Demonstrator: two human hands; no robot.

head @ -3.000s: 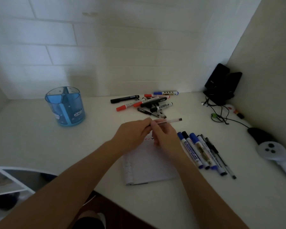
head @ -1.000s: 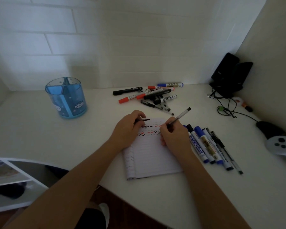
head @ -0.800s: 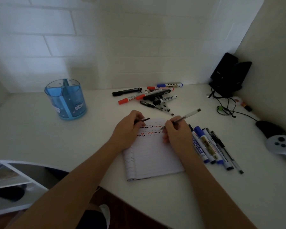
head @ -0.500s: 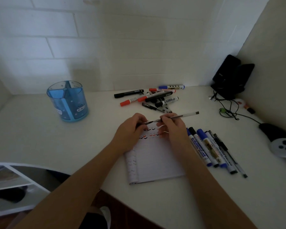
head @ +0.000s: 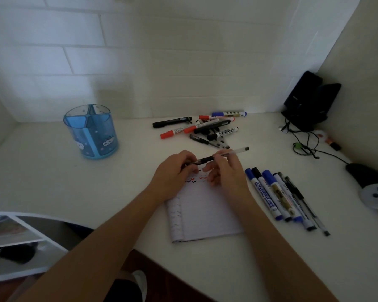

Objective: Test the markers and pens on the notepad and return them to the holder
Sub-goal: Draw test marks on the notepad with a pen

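Observation:
A lined notepad (head: 205, 212) lies on the white desk, with rows of black and red test marks along its top. Above that top edge, both hands hold a clear-barrelled black pen (head: 238, 151) level. My right hand (head: 226, 171) pinches the barrel. My left hand (head: 175, 171) grips the black cap end (head: 205, 159). A blue divided holder (head: 91, 131) stands at the far left, apart from both hands. Several markers and pens (head: 202, 127) lie in a loose pile behind the notepad. Another row of blue markers and pens (head: 279, 199) lies to the right of the notepad.
A black stand (head: 310, 101) with dangling cables (head: 303, 147) sits in the back right corner. A black and white controller (head: 373, 188) lies at the right edge. White brick wall runs behind; the desk's front edge cuts diagonally near my arms, with a white shelf (head: 13, 243) lower left.
My right hand stopped writing and lifted the pen off the pad, turning it level. My left hand, holding the cap, came up to the pen's tip; cap and pen are now joined.

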